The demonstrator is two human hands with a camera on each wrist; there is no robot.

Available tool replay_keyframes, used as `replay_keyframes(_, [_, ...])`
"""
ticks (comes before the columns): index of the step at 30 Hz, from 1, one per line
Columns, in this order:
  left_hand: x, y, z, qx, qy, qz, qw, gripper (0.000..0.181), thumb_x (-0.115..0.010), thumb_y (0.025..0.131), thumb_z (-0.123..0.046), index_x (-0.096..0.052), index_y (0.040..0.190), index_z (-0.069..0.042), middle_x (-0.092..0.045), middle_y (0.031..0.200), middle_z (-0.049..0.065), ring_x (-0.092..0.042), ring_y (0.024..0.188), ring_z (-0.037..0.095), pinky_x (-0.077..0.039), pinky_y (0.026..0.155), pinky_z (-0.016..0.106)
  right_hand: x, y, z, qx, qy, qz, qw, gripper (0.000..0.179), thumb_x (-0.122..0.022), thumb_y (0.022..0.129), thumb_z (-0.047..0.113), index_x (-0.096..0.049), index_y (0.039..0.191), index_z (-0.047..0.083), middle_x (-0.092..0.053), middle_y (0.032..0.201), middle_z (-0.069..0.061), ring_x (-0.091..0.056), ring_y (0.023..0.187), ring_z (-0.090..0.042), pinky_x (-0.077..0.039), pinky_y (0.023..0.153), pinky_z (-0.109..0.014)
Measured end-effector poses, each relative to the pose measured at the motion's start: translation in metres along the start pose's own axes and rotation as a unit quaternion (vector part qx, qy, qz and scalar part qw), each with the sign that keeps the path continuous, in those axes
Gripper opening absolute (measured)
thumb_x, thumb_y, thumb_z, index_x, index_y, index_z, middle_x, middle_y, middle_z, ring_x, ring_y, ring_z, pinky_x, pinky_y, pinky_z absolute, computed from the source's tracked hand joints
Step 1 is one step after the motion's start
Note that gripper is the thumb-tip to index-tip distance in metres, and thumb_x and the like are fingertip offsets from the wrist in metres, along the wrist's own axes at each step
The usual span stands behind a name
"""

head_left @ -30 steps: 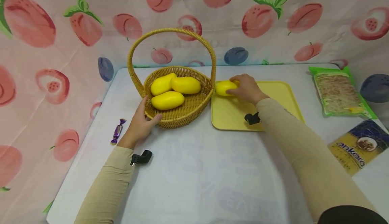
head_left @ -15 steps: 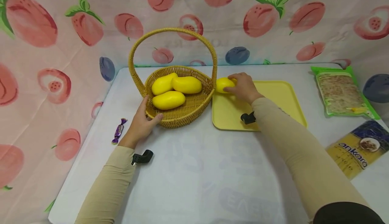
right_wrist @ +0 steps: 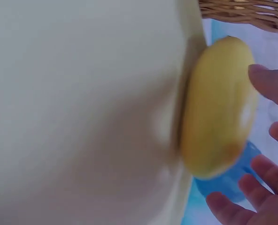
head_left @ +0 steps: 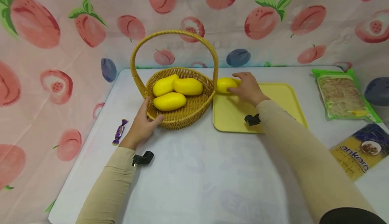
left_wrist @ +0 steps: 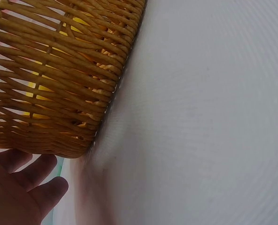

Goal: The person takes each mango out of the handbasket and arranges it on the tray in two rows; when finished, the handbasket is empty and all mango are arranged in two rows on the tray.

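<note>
A wicker basket (head_left: 182, 122) with a tall arched handle holds three yellow mangoes (head_left: 169, 101). My left hand (head_left: 142, 124) rests at its near left side, thumb by the front. In the left wrist view, loosely spread fingers (left_wrist: 47, 192) lie right at the woven wall. Another mango (head_left: 225, 85) lies at the far left corner of a yellow tray (head_left: 234, 124), close beside the basket. Spread around that mango is my right hand (head_left: 248, 89). The right wrist view shows the thumb at the mango's (right_wrist: 219, 112) side and the other fingers spread apart from it.
A purple wrapped candy (head_left: 120, 132) lies left of the left hand. On the right are a green-edged food packet (head_left: 341, 94) and a blue and gold "ankara" packet (head_left: 361, 149). A fruit-print cloth (head_left: 273, 48) hangs behind the white table (head_left: 188, 183).
The mango by the tray has shifted slightly toward the far edge. My right hand moved left with it, then back right a little as its fingers spread. The left hand stays at the basket.
</note>
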State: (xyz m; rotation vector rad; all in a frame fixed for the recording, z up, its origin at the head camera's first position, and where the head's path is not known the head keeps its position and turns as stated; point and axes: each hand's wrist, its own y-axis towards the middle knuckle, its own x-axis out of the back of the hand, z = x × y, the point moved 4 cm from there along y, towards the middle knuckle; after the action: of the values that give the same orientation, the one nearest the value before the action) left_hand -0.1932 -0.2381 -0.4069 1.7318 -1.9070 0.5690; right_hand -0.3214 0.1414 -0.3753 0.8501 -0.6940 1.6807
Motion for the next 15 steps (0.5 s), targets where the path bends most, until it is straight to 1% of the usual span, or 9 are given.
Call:
replay_keyframes(3, [0.000, 0.000, 0.000, -0.003, 0.003, -0.002, 1.0000, 0.093, -0.064, 0.097, -0.036, -0.003, 0.162, -0.011, -0.008, 0.166, 0.015, -0.011, 0.151, 0.033, -0.012, 0.120, 0.053, 0.012, -0.008, -0.002, 0.007, -0.007, -0.003, 0.9999, 0.067, -0.070, 0.094, 0.032, -0.045, 0.148, 0.001, -0.036, 0.151, -0.026, -0.028, 0.140, -0.043, -0.024, 0.115, -0.055])
replay_keyframes(8, [0.001, -0.001, -0.001, 0.002, 0.000, -0.001, 1.0000, 0.093, -0.063, 0.097, -0.040, -0.003, 0.162, -0.013, -0.007, 0.166, 0.015, -0.010, 0.151, 0.033, -0.012, 0.120, 0.054, 0.030, -0.023, -0.004, 0.018, -0.020, -0.016, 0.9995, 0.065, -0.069, 0.095, 0.033, -0.046, 0.147, 0.000, -0.038, 0.150, -0.025, -0.031, 0.139, -0.042, -0.025, 0.114, -0.056])
replay_keyframes(12, [0.000, -0.002, -0.001, 0.006, 0.004, 0.000, 1.0000, 0.094, -0.063, 0.097, -0.043, -0.003, 0.162, -0.013, -0.007, 0.166, 0.015, -0.010, 0.151, 0.034, -0.012, 0.119, 0.054, 0.038, -0.035, 0.000, 0.031, -0.020, -0.037, 0.9986, 0.064, -0.069, 0.095, 0.034, -0.048, 0.145, 0.000, -0.040, 0.149, -0.024, -0.033, 0.138, -0.042, -0.026, 0.114, -0.056])
replay_keyframes(15, [-0.001, -0.001, 0.000, 0.009, 0.006, 0.001, 0.9999, 0.095, -0.063, 0.096, -0.045, -0.002, 0.162, -0.013, -0.006, 0.166, 0.015, -0.009, 0.151, 0.034, -0.011, 0.119, 0.054, 0.038, -0.044, 0.008, 0.048, -0.015, -0.045, 0.9977, 0.064, -0.070, 0.094, 0.034, -0.050, 0.144, 0.000, -0.042, 0.149, -0.022, -0.035, 0.138, -0.040, -0.027, 0.114, -0.056])
